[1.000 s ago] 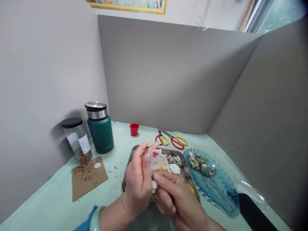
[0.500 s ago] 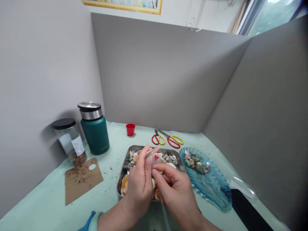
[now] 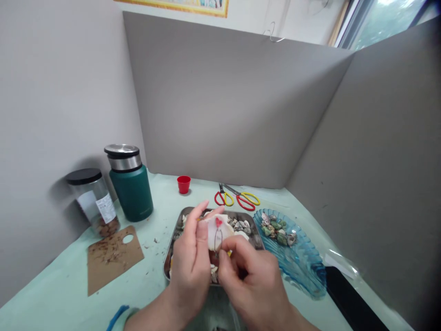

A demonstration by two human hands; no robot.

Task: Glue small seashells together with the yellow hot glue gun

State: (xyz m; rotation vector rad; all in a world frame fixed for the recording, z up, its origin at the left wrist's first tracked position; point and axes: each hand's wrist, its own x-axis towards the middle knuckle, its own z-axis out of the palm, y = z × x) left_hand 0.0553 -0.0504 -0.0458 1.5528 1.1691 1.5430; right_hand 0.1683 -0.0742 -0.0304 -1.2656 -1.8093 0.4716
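My left hand is closed on a white shell, its thumb along the shell's left side. A small red heart marks the shell's face, and below it runs a thin dark loop, like cord or wire. Against the lower end of this loop, the thumb and forefinger of my right hand are pinched together. Whether the loop is fixed to the shell is unclear. Beneath both hands lies a metal tray of shells and pebbles, partly covered by them.
Beyond the tray are a red cup and two pairs of scissors. A blue shell-shaped dish with stones lies right. At left are a green flask, a lidded jar and a brown board with crumbs.
The shell in my left hand now shows more of its face, and the dark loop is visible. My right fingers sit lower on it. The view has shifted slightly.
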